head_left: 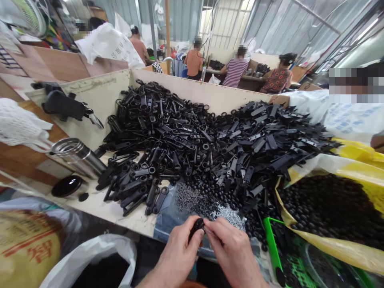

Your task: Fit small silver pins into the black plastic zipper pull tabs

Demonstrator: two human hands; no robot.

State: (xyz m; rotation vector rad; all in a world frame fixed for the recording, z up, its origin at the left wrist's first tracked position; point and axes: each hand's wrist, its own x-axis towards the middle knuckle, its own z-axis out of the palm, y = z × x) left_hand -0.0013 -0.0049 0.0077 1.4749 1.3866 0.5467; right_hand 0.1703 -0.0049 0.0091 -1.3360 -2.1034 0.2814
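My left hand (180,252) and my right hand (231,248) meet at the near edge of the table, both pinched on one small black plastic part (197,226) held between the fingertips. Just beyond the hands lie a patch of small grey screws (186,197), silvery screws (231,215) and small black round pieces (216,200). Behind them rises a large heap of long black plastic parts (198,136) with ring ends, filling the walled table (99,92).
A yellow bag (354,160) of small black round pieces lies at the right, a green bin edge (271,244) beside it. A steel flask (78,157) and black lid (66,186) lie at the left. A white plastic bag (90,256) hangs below. Several people work at far tables.
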